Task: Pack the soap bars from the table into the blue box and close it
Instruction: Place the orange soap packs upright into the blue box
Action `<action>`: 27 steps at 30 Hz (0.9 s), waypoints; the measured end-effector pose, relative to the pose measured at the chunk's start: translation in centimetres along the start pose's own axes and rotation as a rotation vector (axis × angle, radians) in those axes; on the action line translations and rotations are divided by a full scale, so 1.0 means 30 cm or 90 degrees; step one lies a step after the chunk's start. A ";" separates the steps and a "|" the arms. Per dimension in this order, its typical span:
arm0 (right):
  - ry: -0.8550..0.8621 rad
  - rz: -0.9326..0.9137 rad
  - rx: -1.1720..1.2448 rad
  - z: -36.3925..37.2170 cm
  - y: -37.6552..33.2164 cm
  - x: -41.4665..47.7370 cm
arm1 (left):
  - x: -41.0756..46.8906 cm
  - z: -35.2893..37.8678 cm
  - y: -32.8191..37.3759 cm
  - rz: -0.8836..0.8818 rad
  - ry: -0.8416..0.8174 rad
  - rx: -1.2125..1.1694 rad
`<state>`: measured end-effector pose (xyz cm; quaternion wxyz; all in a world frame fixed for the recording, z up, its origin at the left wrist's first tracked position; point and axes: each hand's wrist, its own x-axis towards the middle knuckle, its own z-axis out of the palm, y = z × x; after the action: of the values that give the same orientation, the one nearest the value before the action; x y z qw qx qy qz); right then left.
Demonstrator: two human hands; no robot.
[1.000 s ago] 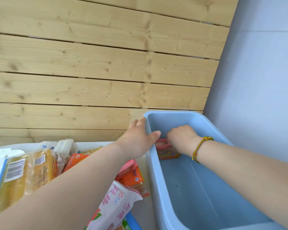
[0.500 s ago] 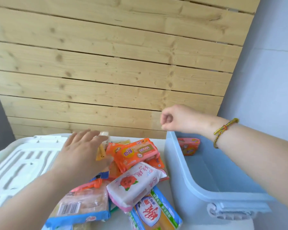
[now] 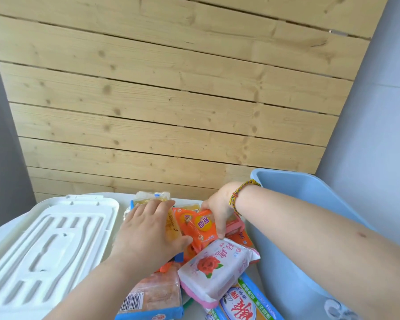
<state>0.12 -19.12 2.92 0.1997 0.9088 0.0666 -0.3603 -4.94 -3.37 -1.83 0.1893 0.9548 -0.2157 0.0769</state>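
A heap of wrapped soap bars lies on the table between the white lid (image 3: 49, 245) and the blue box (image 3: 284, 269). My right hand (image 3: 217, 211), with a braided bracelet on the wrist, has its fingers closed around an orange-wrapped soap bar (image 3: 198, 227) on top of the heap. My left hand (image 3: 148, 229) rests flat on a yellow soap pack (image 3: 153, 197), fingers spread, thumb touching the orange bar. A white-and-pink rose soap pack (image 3: 215, 266) lies in front. The box stands open at the right; its inside is hidden by my right arm.
More soap packs lie near the front edge: a clear one with a barcode (image 3: 153, 296) and a green-and-yellow one (image 3: 247, 303). A wooden slat wall (image 3: 171, 100) stands behind the table. A grey wall is at the right.
My right hand came out from above the box, moved left and down, and closed on the orange soap bar. My left hand slid forward onto the yellow pack.
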 end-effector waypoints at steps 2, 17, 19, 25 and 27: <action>-0.029 0.008 -0.018 -0.008 0.001 0.021 | 0.005 0.002 -0.006 0.003 0.002 0.016; 0.223 -0.043 0.263 -0.003 0.115 -0.039 | 0.006 -0.011 0.014 -0.028 0.001 0.013; 0.293 -0.033 0.286 -0.022 0.159 -0.090 | -0.001 -0.007 0.028 -0.029 0.013 0.001; 0.390 -0.037 0.561 0.053 0.399 -0.272 | 0.012 0.013 0.174 0.057 0.037 -0.112; 0.318 -0.056 0.677 0.126 0.474 -0.313 | 0.037 0.038 0.237 0.071 0.000 -0.179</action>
<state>-5.36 -33.43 11.32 -0.3203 0.9378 -0.0405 -0.1274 -7.01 -10.19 -0.28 0.3169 0.9055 -0.2768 0.0560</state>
